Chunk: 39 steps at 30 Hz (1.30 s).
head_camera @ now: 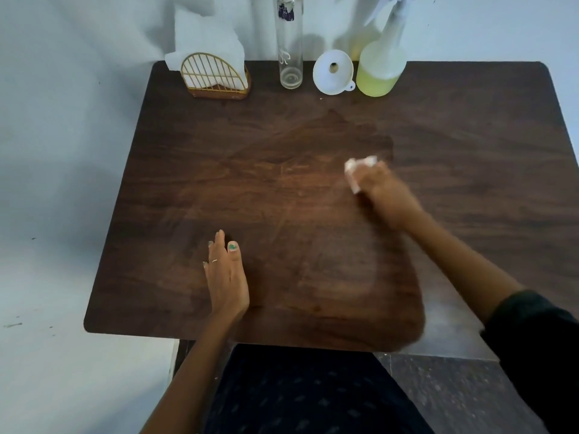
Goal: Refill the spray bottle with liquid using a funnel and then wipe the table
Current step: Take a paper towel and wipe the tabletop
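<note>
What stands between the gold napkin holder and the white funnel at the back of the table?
In the head view, one tall clear glass bottle stands between the napkin holder and the funnel; it looks empty.

A gold wire napkin holder (215,77) stands near an empty glass cylinder (290,42).

A dark brown wooden table (282,198) is being occupied along its 12 o'clock edge by four things: a gold wire napkin holder (215,77) at 11 o'clock, then a tall clear glass tube (290,48), a white plastic funnel (334,76) lying just beside a translucent spray bottle of yellow-green liquid (383,62) at 1 o'clock. A crumpled white tissue (357,170) is being held down at 2 o'clock of centre by the right hand (387,192); the left hand (226,274) is being rested at 7 o'clock.
</note>
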### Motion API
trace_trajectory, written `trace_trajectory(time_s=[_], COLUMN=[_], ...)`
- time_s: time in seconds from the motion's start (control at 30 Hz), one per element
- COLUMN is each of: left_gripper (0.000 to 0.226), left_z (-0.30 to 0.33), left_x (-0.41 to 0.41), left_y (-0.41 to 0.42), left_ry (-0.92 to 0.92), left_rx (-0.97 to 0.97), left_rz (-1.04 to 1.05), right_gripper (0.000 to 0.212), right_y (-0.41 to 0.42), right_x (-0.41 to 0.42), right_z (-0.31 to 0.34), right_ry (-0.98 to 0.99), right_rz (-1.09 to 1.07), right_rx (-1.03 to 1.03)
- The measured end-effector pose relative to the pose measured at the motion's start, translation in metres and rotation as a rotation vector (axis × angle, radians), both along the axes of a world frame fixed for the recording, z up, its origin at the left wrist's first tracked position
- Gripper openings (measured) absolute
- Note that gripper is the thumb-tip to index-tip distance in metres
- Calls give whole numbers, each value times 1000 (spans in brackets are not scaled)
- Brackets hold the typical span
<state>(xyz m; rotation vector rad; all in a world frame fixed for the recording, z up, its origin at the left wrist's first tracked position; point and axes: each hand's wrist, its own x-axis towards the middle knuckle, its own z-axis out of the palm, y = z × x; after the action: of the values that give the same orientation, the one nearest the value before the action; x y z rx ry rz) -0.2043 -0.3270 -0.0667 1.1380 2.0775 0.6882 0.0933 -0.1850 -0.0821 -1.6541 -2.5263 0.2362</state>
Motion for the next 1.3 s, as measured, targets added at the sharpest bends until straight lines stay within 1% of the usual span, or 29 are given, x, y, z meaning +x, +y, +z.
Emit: trace_trajectory(time_s=[0.1, 0.17, 0.2, 0.23, 0.27, 0.3, 0.37, 0.4, 0.43, 0.5, 0.53, 0.6, 0.63, 0.67, 0.7, 0.73, 0.8, 0.87, 0.9, 0.93, 0.97, 1.03, 1.1, 1.13, 1.17, 1.2, 1.23, 1.27, 1.3], left_gripper=[60, 58, 59, 61, 62, 62, 61, 64, 65, 62, 60, 54, 53, 52, 52, 52, 52, 52, 53, 53, 54, 53, 53, 53, 53, 53, 54, 55, 57], left_z=[-1, -2, -2, -1, -1, -2, -2, -2, -2, -1, -1, -2, -2, -3, -3, -3, -3, -3, -3, -3, -3, -4, -3, -3, -3, -3, -3, -3, -3], left_x=[0, 1, 1, 2, 3, 4, 5, 5, 4, 4, 4, 3, 2, 2, 2, 2, 3, 4, 5, 6, 6, 9, 10, 9, 9, 9, 8, 8, 7], left_y=[1, 2, 2, 2, 2, 3, 3, 3, 2, 2, 3, 2, 2, 2, 2, 3, 3, 4, 4, 5, 5, 7, 8, 8, 8, 8, 8, 8, 8], left_ry=[3, 8, 12, 18, 27, 37, 34, 30, 31, 31, 28, 31, 35, 36, 37, 38, 45, 53, 59, 64, 69, 84, 87, 80, 72, 66, 62, 56, 53], left_rx=[3, -4, -2, -1, -4, -9, 0, 10, 16, 21, 21, 11, 7, 5, 6, 9, 5, -6, -11, -14, -16, -20, -18, -16, -14, -13, -12, -10, -10], left_rz=[12, 15, 13, 13, 14, 17, 24, 24, 20, 13, 14, 20, 19, 17, 13, 10, 11, 17, 20, 23, 27, 32, 30, 26, 20, 14, 9, 6, 5], right_gripper=[68, 67, 61, 53, 45, 40, 36, 37, 38, 40, 41, 39, 39, 40, 44, 47, 58, 66, 64, 57, 47, 33, 34, 42, 47, 46, 43, 40, 40], right_y=[38, 36, 22, 3, -24, -55, -119, -150, -170, -171, -158, -114, -85, -56, -30, -9, 17, 19, 14, 4, -11, -58, -121, -150, -177, -190, -189, -176, -156], right_x=[36, 22, 1, -21, -45, -65, -99, -111, -114, -96, -87, -59, -36, -8, 18, 44, 81, 87, 73, 52, 25, -32, -86, -107, -120, -120, -109, -95, -83], right_z=[0, -8, -8, -4, 0, 1, 0, -5, -4, -12, -11, -1, 1, 1, 2, 3, 2, -11, -14, -14, -9, -5, -15, -23, -27, -29, -33, -30, -18], right_ry=[26, 104, 116, 42, 20, 54, 123, 128, 123, 93, 147, 238, 155, 99, 62, 50, 79, 93, 103, 120, 97, 162, 265, 268, 298, 265, 264, 267, 239], right_rz=[-374, -444, -403, -287, -169, -48, 222, 374, 542, 749, 756, 596, 514, 365, 167, -60, -391, -545, -562, -524, -430, -204, 116, 284, 388, 482, 597, 656, 667], right_rx=[-25, -36, -61, -111, -122, -80, -63, -43, -79, -167, -161, -139, -14, 16, -29, -55, -84, -84, -84, -75, -57, -15, -145, -232, -365, -400, -342, -244, -205])
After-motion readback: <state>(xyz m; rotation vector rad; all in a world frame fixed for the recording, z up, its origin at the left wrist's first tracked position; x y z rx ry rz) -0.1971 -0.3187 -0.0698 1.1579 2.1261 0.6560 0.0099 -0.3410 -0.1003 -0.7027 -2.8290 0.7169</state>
